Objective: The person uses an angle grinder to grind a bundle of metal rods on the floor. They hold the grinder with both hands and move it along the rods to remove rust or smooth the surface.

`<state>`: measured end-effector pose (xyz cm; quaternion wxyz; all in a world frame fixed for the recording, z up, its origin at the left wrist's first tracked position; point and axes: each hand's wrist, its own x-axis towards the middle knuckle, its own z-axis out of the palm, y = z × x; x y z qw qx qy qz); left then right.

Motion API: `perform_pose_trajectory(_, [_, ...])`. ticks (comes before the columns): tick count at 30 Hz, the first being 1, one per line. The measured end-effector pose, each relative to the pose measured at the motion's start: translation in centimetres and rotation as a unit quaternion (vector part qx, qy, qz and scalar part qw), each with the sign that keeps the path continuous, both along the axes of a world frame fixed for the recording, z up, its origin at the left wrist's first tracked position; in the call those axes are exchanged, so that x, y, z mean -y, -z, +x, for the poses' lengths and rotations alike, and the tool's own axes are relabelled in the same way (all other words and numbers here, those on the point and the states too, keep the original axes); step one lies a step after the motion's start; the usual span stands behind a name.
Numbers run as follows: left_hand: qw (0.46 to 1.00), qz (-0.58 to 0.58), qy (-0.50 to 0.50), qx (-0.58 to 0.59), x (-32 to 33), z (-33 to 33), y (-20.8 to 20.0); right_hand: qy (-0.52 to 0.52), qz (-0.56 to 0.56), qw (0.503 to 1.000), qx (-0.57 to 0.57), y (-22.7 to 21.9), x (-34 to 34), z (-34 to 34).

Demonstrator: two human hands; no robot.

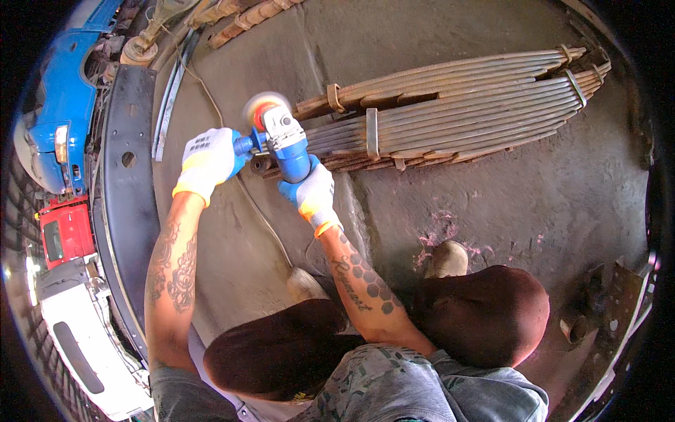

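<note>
Both my gloved hands hold a blue angle grinder. My left hand is wrapped round its side handle, and my right hand grips the body from below. The grinder's disc has a red centre and a rim blurred as if spinning. Just right of the tool lies a rusty leaf spring pack, its near-left end partly behind the grinder. A metal clip wraps across its leaves. Against its far side rests a second leaf spring pack. Whether the disc touches metal I cannot tell.
A cord runs along the concrete floor near my left foot. Left stands a long dark steel beam, with metal strips beside it. Beyond are blue, red and white trucks. A holed metal plate is at right.
</note>
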<state>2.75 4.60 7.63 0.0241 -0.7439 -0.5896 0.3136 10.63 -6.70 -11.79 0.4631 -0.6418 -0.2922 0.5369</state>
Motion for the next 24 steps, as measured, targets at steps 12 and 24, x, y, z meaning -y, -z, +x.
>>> perform_pose_trajectory(12, [0.994, -0.026, 0.079, -0.078, -4.5, 4.4, 0.2, 0.085, -0.056, 0.994, -0.038, -1.7, -1.2, 0.5])
perform_pose_trajectory(24, [0.988, -0.030, 0.118, -0.096, -5.9, 6.9, 0.0, 0.114, -0.067, 0.990, -0.053, -2.2, -1.9, 1.5])
